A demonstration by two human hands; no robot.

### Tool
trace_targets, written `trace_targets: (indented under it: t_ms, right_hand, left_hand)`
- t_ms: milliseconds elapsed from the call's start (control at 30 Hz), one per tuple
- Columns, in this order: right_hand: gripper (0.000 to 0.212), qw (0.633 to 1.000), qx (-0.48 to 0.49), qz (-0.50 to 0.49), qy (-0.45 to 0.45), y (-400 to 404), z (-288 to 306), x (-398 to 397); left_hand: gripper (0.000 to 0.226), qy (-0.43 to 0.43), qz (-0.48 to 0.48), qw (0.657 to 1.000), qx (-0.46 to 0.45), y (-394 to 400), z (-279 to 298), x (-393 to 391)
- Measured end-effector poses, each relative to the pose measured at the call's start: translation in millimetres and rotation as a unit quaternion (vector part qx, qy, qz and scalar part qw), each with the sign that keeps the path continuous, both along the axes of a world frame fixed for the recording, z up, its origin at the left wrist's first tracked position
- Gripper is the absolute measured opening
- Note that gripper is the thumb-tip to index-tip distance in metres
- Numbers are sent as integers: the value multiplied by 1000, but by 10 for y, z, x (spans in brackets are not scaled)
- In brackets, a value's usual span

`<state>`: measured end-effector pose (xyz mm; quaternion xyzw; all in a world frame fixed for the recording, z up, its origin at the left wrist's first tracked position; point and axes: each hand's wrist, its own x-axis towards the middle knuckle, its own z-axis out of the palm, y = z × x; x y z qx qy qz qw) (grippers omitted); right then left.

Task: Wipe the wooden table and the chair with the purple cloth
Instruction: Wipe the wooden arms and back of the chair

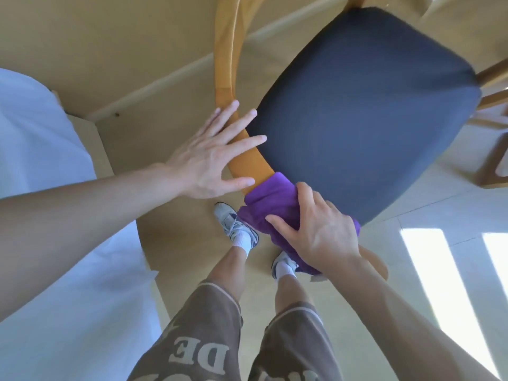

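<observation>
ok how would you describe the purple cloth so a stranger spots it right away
Find the chair with the dark blue seat. The purple cloth is bunched over its curved wooden backrest, under the right hand. Nothing else here is vivid purple.

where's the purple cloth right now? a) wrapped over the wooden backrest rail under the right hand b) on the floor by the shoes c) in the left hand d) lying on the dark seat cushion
a: the purple cloth is draped over the chair's curved wooden rail, with the right hand pressing on it; the left hand rests flat on bare wood.
</observation>
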<state>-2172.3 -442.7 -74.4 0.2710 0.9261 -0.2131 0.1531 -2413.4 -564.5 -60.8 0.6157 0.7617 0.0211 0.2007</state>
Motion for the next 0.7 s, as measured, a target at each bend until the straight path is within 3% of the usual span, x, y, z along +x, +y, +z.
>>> trace_targets:
  t_ms: [167,400,533,700]
  right_hand:
    - [63,999,11,-45,-18,10,33,217]
    - [53,995,-23,-91,35,-301,-53,-554]
    - [64,991,73,-73,84,-440,-73,-424]
    - [72,995,65,-38,65,-309,-49,186]
  left_hand:
    - [67,36,13,999,-4,-5,-140,68]
    - [52,66,4,998,3,-58,-191,25]
    - [49,58,20,998,14,-64,-251,3]
    - [52,64,13,998,6,-89,-259,7]
